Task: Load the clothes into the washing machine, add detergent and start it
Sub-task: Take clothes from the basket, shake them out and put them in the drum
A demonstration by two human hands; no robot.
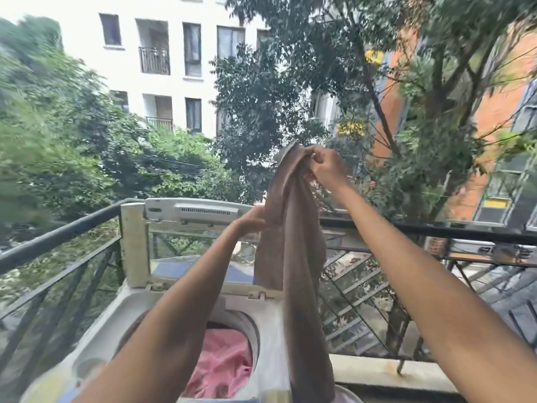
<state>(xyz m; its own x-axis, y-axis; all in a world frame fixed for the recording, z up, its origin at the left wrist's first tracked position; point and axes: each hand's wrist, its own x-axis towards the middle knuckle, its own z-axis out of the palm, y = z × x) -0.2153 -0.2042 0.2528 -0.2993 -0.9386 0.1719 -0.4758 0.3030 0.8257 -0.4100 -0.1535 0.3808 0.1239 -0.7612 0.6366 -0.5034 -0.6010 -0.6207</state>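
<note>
Holding a brown garment point(293, 245) above the washing machine point(139, 312), my right hand point(325, 164) pinches its top and my left hand point(255, 221) grips its edge lower down. Pink clothes point(223, 365) lie in the drum.

A long brown cloth point(293, 257) hangs upright above the right side of the white washer point(122, 324). The washer's lid point(174, 228) stands open at the far edge. Pink clothes point(223, 365) lie crumpled in its drum.
</note>
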